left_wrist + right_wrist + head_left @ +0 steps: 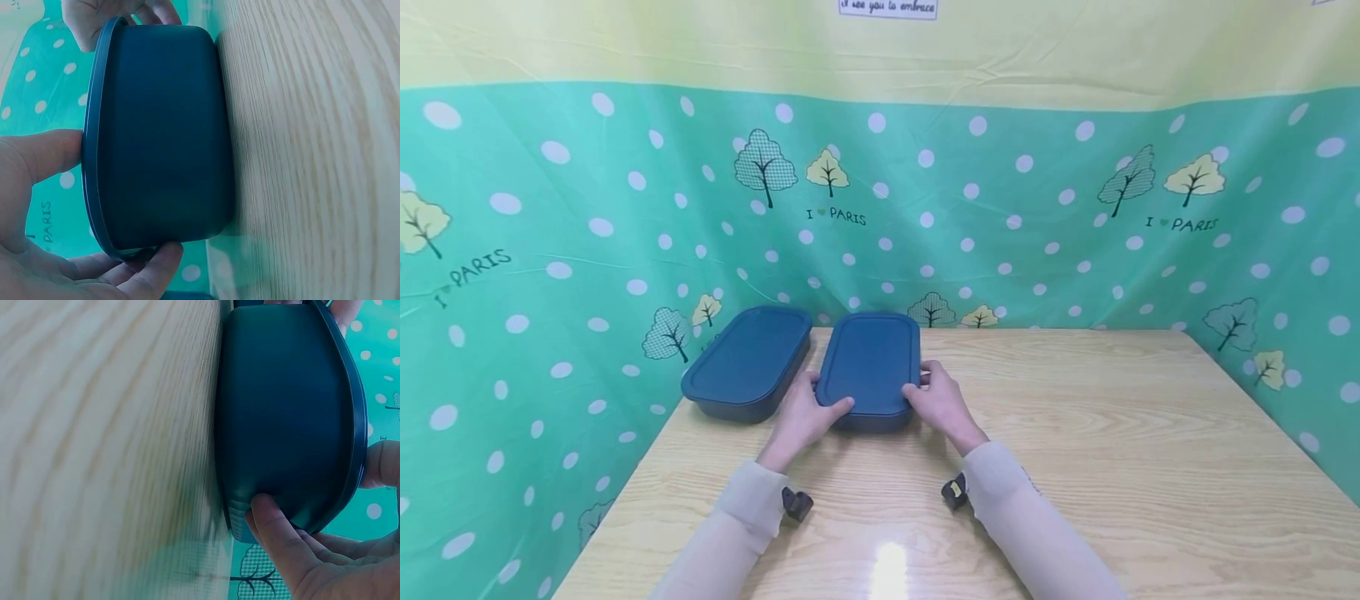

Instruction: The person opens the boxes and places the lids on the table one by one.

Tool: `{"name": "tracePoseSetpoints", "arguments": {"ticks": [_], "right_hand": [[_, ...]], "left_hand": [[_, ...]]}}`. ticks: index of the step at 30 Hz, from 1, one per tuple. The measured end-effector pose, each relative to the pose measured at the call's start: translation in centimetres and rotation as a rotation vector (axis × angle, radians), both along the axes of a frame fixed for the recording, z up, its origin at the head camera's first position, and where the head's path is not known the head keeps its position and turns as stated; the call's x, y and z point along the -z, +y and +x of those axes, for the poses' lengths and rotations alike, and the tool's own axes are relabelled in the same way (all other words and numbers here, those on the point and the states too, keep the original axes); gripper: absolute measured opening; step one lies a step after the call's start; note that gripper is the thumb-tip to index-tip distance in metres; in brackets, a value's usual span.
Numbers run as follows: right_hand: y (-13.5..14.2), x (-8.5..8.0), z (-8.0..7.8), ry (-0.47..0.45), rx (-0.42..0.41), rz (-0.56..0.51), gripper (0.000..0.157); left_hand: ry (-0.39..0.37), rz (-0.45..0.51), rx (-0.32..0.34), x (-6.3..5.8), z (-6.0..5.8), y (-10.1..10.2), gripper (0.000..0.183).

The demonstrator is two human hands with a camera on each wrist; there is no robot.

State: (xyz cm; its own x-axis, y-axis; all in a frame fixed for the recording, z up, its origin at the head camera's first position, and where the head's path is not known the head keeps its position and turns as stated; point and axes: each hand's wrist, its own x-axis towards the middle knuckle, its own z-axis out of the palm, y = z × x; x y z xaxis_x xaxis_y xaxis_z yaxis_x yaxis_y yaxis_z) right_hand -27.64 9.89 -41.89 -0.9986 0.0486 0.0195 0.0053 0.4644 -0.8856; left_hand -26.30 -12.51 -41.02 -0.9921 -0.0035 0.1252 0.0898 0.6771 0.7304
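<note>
A dark blue lidded food container, rectangular with rounded corners, sits on the wooden table between both hands. My left hand grips its near left corner, thumb on the lid and fingers along the side. On the right edge, my right hand holds it likewise, thumb over the lid's rim. Seen from the left wrist, the container's end wall stands close to the table top, with the left thumb pressing the lid. The right wrist view shows right-hand fingers against the side wall, below the lid's lip.
A second, larger blue lidded container stands to the left, near the table's left edge. Behind the wooden table hangs a green and yellow curtain with dots and trees. Small black cameras are strapped at both wrists.
</note>
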Motion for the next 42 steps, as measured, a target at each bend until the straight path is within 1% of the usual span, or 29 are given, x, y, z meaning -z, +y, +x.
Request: {"name": "tracePoseSetpoints", "arguments": {"ticks": [9, 18, 28, 37, 42], "right_hand": [[0.3, 0.0, 0.0, 0.008, -0.004, -0.004, 0.055], [0.5, -0.1, 0.0, 0.016, 0.0, 0.014, 0.057], [0.7, -0.2, 0.1, -0.003, 0.004, 0.013, 0.059], [1.2, 0.0, 0.1, -0.001, 0.017, 0.018, 0.059], [1.3, 0.0, 0.1, -0.01, 0.022, 0.017, 0.059]], "left_hand": [[-0.003, 0.029, 0.005, 0.2, 0.0, 0.2, 0.08], [-0.012, 0.048, 0.013, 0.3, 0.0, 0.3, 0.08], [-0.007, 0.073, 0.023, 0.4, 0.0, 0.6, 0.079], [0.018, 0.074, 0.012, 0.3, 0.1, 1.1, 0.077], [0.008, 0.076, 0.016, 0.3, 0.2, 1.2, 0.078]]}}
